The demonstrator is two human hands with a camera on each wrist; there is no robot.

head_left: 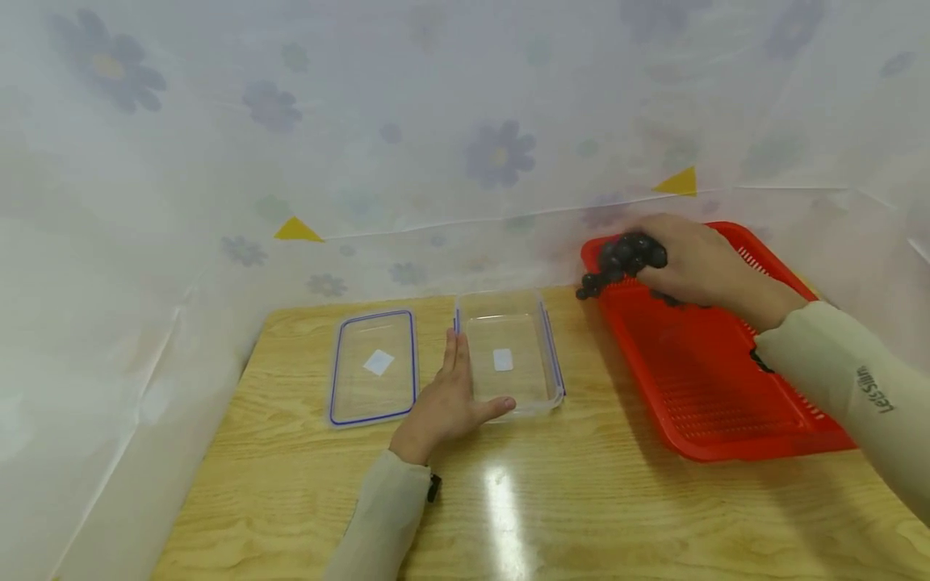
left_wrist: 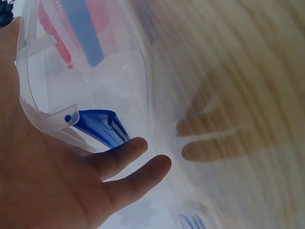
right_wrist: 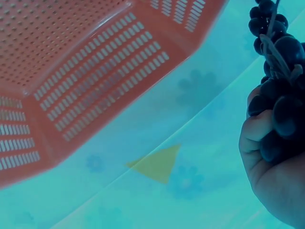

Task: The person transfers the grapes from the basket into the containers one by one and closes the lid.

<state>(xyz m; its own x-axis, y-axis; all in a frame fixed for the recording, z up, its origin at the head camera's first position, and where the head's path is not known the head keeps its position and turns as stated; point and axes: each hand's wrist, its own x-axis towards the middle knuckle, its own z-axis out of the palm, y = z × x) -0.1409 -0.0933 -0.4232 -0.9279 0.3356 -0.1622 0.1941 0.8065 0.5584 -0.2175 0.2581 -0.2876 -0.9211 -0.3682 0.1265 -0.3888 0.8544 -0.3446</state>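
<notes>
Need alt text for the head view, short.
A right hand holds a bunch of dark grapes over a red basket, while the left hand rests against an open clear container on a wooden table.

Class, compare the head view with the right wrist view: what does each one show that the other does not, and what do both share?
Only the head view shows the left hand resting against the clear container, the lid beside it and the wooden table. Only the right wrist view shows the grapes' stems and the basket's slotted wall close up. Both show the right hand gripping the dark grapes by the red basket.
</notes>
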